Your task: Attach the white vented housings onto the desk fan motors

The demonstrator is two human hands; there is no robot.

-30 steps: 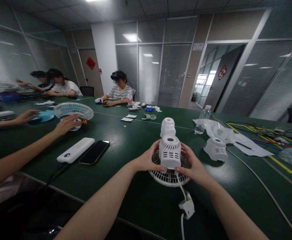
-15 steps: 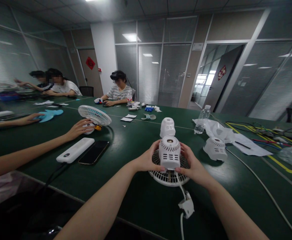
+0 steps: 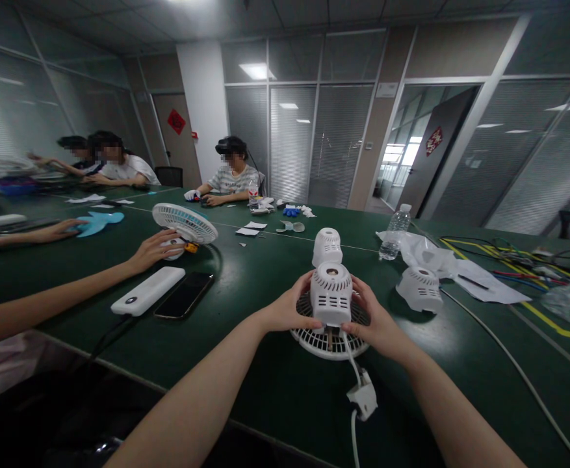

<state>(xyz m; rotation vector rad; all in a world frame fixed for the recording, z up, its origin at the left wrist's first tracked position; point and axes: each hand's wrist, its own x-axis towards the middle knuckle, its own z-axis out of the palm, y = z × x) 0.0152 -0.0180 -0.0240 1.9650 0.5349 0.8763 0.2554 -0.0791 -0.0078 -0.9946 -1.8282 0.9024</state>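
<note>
A white fan motor cover (image 3: 332, 292) with slotted vents sits over a round white fan grille (image 3: 331, 344) on the table before me. My left hand (image 3: 295, 305) grips the cover's left side, its thumb at the lower edge. On the other side my right hand (image 3: 366, 312) holds it the same way, fingers wrapped round the back. From beneath the cover a white cord runs down to a white plug-like piece (image 3: 362, 395). Just behind stands a second white cover (image 3: 327, 246); a third white cover (image 3: 420, 289) rests to the right.
A co-worker's hand (image 3: 154, 252) holds another fan (image 3: 186, 223) at left, near a white power bank (image 3: 148, 290) and a phone (image 3: 186, 295). At right are a plastic bottle (image 3: 396, 233), paper (image 3: 489, 282) and tangled cables (image 3: 523, 260). Other people sit across the green table (image 3: 246, 279).
The cover has tipped or shifted very slightly between my hands, and the plug-like piece has moved a little. Both hands keep their grip.
</note>
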